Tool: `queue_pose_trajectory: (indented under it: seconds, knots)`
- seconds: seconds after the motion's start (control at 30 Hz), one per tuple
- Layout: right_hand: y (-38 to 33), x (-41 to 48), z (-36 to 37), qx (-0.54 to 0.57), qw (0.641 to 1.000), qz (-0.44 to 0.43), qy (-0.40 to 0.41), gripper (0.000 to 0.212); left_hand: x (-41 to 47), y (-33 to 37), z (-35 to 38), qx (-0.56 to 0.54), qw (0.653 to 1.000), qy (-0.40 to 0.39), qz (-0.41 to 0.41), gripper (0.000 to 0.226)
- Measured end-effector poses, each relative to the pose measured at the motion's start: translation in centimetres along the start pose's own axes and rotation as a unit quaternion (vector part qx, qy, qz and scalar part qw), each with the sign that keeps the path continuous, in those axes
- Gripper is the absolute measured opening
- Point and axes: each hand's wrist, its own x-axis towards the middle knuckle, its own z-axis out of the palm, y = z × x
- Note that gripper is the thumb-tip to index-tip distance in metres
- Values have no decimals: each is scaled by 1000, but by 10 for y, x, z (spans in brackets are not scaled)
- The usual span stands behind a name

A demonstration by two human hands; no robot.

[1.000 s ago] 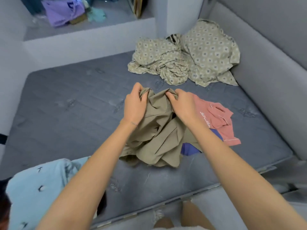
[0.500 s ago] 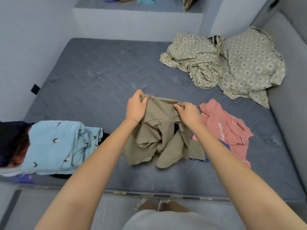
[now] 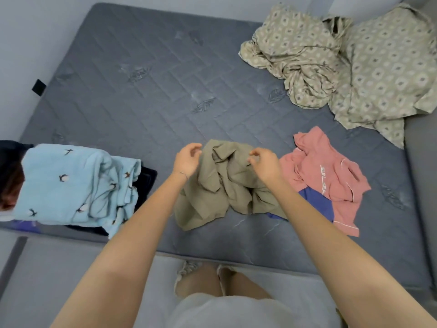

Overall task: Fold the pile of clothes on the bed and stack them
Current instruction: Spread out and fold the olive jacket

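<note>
Right now the left hand and right hand are hovering over the olive garment, fingers loosely curled, grasping nothing; it is lying on the mattress beside a pink top.

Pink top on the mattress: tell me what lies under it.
A blue garment pokes out from under the near-left edge of the pink top and runs to the khaki garment. How far it extends beneath, and whether anything else is there, is covered.

Two hands show: left hand, right hand. One bed carries three loose clothes: khaki garment, pink garment, blue garment. There is one folded light-blue piece and two patterned beige covers.
</note>
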Motion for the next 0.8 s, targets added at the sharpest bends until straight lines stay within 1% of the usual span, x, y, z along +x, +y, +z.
queue_pose_trajectory:
  seconds: [0.2,0.33,0.4,0.5,0.6,0.67,0.73,0.8]
  knots:
    - [12,-12,42,-22,998,9,-54,37,13,-45,-7,45,998,-42,-30,32]
    - [14,-9,83,-40,993,-8,-107,49,32,-83,-7,80,993,-78,-44,40]
    - [14,-4,106,-50,993,-21,-107,53,43,-104,-3,108,988,-99,-47,43]
    - [18,4,143,-75,990,-21,-114,57,56,-140,6,133,982,-127,-51,41]
    - [31,12,185,-87,985,-18,-145,66,61,-186,21,132,974,-168,-76,43]
    - [42,16,212,-85,981,-16,-176,76,62,-216,33,117,969,-187,-112,50]
    - [52,18,237,-102,975,-20,-196,85,65,-241,46,101,965,-194,-146,54]
    - [59,19,257,-115,974,-22,-193,92,69,-259,60,107,964,-184,-157,56]
